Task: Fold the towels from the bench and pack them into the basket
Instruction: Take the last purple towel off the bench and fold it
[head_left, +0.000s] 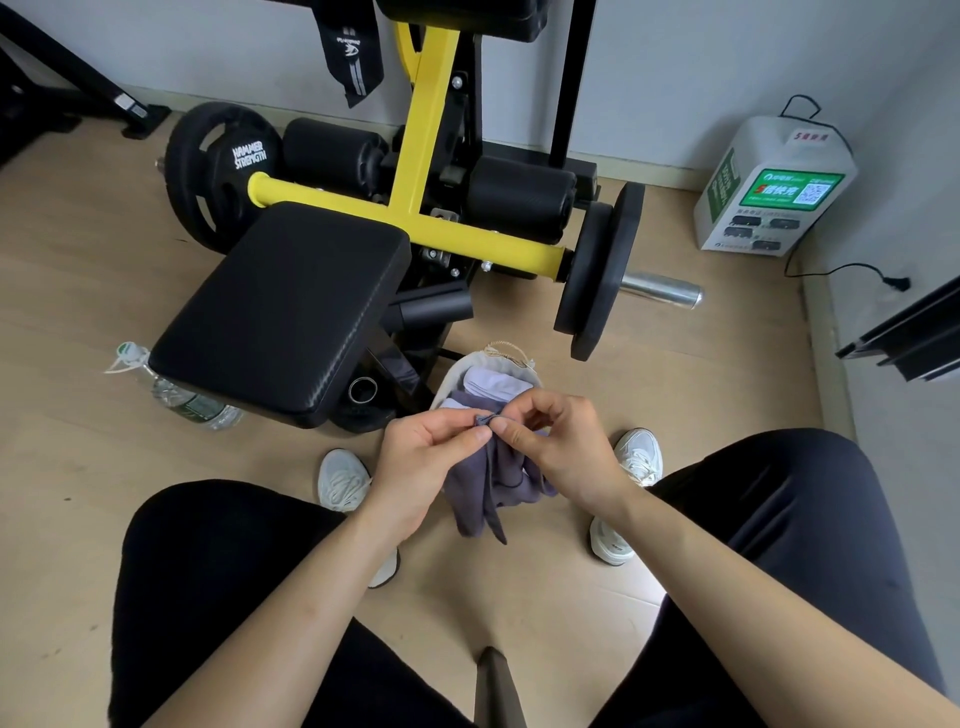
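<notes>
Far left of the hands, a clear plastic water bottle lies beside the black padded tabletop. The left hand and right hand pinch one corner of a hanging grey-purple cloth towel, just before the cream fabric basket of folded pale towels. Far right, a white charging box stands on the light wooden floor.

Both forearms reach forward between the knees, left hand and right hand pinching one towel corner together.

Even bright light, sharp, wide-angle edge distortion
</notes>
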